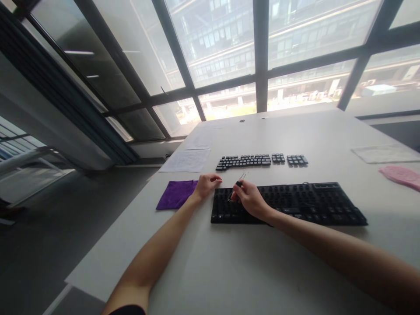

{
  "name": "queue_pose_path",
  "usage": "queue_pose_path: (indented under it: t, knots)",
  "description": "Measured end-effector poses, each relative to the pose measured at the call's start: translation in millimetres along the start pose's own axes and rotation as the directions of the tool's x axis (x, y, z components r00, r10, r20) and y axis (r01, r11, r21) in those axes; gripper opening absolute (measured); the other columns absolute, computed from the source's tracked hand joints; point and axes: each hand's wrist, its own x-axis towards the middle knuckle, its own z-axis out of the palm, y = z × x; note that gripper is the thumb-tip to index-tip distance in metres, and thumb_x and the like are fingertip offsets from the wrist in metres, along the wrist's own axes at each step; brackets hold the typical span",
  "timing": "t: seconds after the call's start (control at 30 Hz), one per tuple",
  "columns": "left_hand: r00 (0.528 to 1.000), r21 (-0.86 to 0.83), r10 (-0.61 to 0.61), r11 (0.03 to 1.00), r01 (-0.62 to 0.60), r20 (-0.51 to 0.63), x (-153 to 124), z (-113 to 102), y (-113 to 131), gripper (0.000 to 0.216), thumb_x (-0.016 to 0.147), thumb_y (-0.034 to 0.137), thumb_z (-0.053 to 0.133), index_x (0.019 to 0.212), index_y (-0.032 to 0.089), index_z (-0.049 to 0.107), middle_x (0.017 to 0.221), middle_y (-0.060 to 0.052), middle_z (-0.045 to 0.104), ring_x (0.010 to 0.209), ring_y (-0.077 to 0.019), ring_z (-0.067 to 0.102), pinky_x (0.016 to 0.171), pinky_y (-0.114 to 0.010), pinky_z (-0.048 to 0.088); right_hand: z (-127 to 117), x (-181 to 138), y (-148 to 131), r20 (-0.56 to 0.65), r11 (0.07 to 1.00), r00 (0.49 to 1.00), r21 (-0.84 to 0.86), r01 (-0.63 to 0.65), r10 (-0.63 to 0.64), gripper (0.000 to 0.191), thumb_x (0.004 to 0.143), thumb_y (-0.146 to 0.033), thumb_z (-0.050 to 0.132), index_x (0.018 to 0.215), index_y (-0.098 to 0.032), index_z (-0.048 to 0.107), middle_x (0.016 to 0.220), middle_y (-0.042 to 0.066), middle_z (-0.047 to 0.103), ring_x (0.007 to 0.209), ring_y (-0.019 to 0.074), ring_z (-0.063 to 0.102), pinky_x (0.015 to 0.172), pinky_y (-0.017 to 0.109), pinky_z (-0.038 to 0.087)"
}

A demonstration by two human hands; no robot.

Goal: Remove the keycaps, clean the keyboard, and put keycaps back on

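Observation:
A black keyboard [305, 199] lies on the white table, many of its positions showing no keycaps. My right hand [251, 199] is over its left part, closed around a keycap puller [239, 183] with a dark handle and thin wires sticking up. More wire shows below the fingers, close to the keyboard. My left hand [205, 185] is at the keyboard's upper left corner, its thumb and index finger drawn together; anything between them is too small to make out. Behind the keyboard, loose keycaps [244, 161] are laid out in rows, grouped in three blocks.
A folded purple cloth [175, 195] lies left of the keyboard, near the table's left edge. White paper sheets [185, 160] are behind it. To the right are a pink item [400, 176] and a pale flat sheet [382, 153]. Windows stand beyond the table [229, 267].

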Motion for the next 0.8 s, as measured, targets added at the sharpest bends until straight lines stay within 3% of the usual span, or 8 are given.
queue_pose_path:
  t: [0.17, 0.27, 0.37, 0.53, 0.8]
  knots:
    - [0.991, 0.010, 0.094, 0.995, -0.095, 0.093, -2, -6, -7, 0.014, 0.084, 0.026, 0.067, 0.089, 0.018, 0.078, 0.090, -0.004, 0.078, 0.081, -0.0196, 0.071, 0.077, -0.029, 0.056, -1, 0, -1, 0.022, 1.000, 1.000, 0.010, -0.011, 0.010, 0.023, 0.096, -0.038, 0.051, 0.082, -0.020, 0.055, 0.067, 0.002, 0.069, 0.063, 0.0167, 0.067, 0.059, 0.025, 0.047]
    - [0.984, 0.037, 0.143, 0.988, -0.148, 0.109, 1, -3, -7, 0.015, 0.086, 0.024, 0.065, 0.092, 0.019, 0.078, 0.093, -0.005, 0.076, 0.080, -0.0181, 0.069, 0.077, -0.029, 0.056, -1, 0, -2, 0.026, 1.000, 1.000, 0.010, -0.005, 0.005, 0.024, 0.096, -0.037, 0.052, 0.080, -0.020, 0.054, 0.067, 0.002, 0.069, 0.062, 0.0164, 0.066, 0.059, 0.025, 0.048]
    - [0.977, 0.094, 0.191, 0.975, -0.199, 0.090, 15, 7, -6, 0.013, 0.085, 0.025, 0.068, 0.091, 0.020, 0.079, 0.092, -0.006, 0.071, 0.081, -0.0173, 0.066, 0.076, -0.030, 0.055, -1, -1, -3, 0.022, 1.000, 1.000, 0.015, -0.001, 0.001, 0.025, 0.096, -0.037, 0.052, 0.078, -0.020, 0.054, 0.066, 0.002, 0.068, 0.061, 0.0159, 0.065, 0.058, 0.025, 0.048]
    - [0.965, 0.215, 0.257, 0.941, -0.261, 0.044, 46, 25, -5, 0.007, 0.081, 0.025, 0.072, 0.083, 0.024, 0.079, 0.092, -0.006, 0.064, 0.095, -0.0215, 0.059, 0.090, -0.037, 0.052, 0, 0, -3, 0.018, 1.000, 1.000, 0.017, -0.005, 0.005, 0.026, 0.096, -0.039, 0.052, 0.078, -0.020, 0.054, 0.065, 0.002, 0.068, 0.060, 0.0158, 0.065, 0.058, 0.025, 0.047]
    - [0.970, 0.295, 0.243, 0.929, -0.225, -0.024, 60, 35, -17, 0.009, 0.082, 0.024, 0.071, 0.087, 0.023, 0.079, 0.097, -0.006, 0.063, 0.100, -0.0233, 0.054, 0.092, -0.038, 0.050, -3, 0, -2, 0.025, 1.000, 1.000, -0.014, -0.009, 0.009, 0.028, 0.096, -0.040, 0.052, 0.076, -0.020, 0.055, 0.067, 0.002, 0.068, 0.062, 0.0163, 0.065, 0.060, 0.026, 0.048]
